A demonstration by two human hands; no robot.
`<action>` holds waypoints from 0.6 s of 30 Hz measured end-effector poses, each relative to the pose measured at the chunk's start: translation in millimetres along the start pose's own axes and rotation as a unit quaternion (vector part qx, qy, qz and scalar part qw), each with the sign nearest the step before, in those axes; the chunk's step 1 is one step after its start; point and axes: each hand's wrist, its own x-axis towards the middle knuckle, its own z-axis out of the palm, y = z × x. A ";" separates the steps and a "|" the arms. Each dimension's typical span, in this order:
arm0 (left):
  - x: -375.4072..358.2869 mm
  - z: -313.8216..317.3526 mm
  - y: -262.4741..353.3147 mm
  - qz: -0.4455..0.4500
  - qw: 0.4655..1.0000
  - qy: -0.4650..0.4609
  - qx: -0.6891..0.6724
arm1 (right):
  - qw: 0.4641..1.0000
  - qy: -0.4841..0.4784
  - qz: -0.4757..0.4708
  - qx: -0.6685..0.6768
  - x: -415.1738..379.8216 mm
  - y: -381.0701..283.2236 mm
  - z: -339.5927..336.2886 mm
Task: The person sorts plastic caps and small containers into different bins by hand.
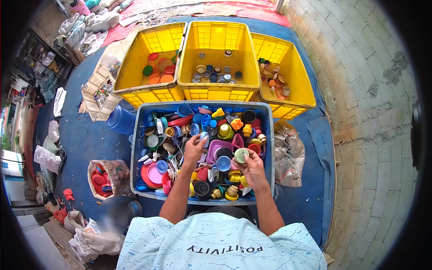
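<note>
Over a blue bin (135, 148) heaped with mixed plastic caps and lids, both hands are at work. My left hand (194, 148) pinches a light blue cap (204, 138) above the middle of the heap. A pale green round lid (241, 155) is held between the fingers of my right hand (253, 170), a little to the right. Close to the hands lie a purple tray-like piece (218, 150), a blue cap (223, 163), a black ring-shaped lid (223, 153) and a pink lid (155, 173). The palms face partly away, so some fingers are hidden.
Beyond the blue bin stand three yellow crates: left (126, 81) with orange, red and green lids, middle (220, 93) with grey and dark caps, right (292, 101) with small mixed pieces. A sack (121, 173) of red lids, a clear bag (288, 157) and a block wall (364, 135) flank it.
</note>
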 end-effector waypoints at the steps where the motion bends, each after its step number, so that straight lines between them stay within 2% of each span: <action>1: -8.4 -3.0 10.6 -0.017 0.995 -0.027 -0.095 | 1.000 -0.006 -0.003 0.001 0.4 0.6 2.0; 5: -9.3 -10.7 6.2 0.027 0.989 -0.039 -0.141 | 0.999 0.009 -0.043 -0.007 9.6 7.7 9.1; 10: -16.5 -0.9 23.2 0.013 0.975 -0.014 -0.223 | 1.000 0.013 -0.020 0.017 31.3 8.4 23.7; 18: 26.6 24.9 60.2 -0.008 0.951 -0.056 -0.305 | 0.994 0.010 -0.062 0.084 99.4 -7.8 56.8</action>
